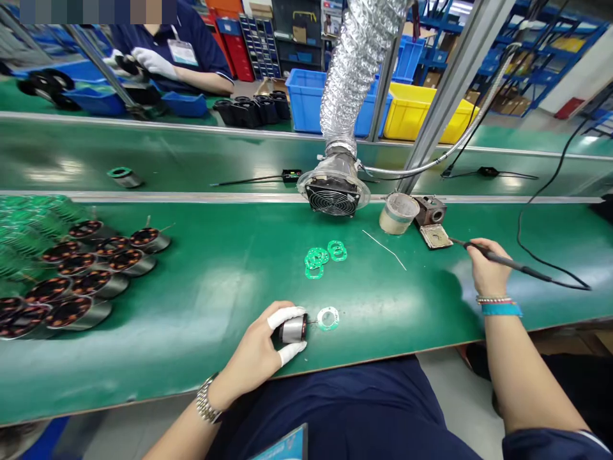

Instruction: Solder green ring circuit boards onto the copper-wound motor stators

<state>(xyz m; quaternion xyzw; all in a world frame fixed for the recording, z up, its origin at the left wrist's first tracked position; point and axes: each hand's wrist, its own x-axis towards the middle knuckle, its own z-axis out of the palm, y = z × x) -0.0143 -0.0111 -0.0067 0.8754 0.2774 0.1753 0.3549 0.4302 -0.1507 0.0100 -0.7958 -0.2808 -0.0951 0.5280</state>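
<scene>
Near the front edge of the green bench, below the middle of your view, lies a motor stator on its side, its smooth silvery shell banded by a dark end where copper-coloured windings show. Thin leads stick out from that end toward a green-and-white ring-shaped circuit board lying flat just beside it; whether they touch it, you cannot tell. Your left hand holds the stator between thumb and forefinger, both in white finger cots, the grip only as wide as the shell. Your right hand is closed round the dark handle of a soldering iron, its tip by the tray of the iron stand. Beyond the ring board, more green ring boards lie in a loose, overlapping group, with a thin pale wire to their right. Past that are a whitish round tub and a fume-extractor fan. Far to your left, more stators stand in rows, and across the line a co-worker in white gloves handles a dark part
</scene>
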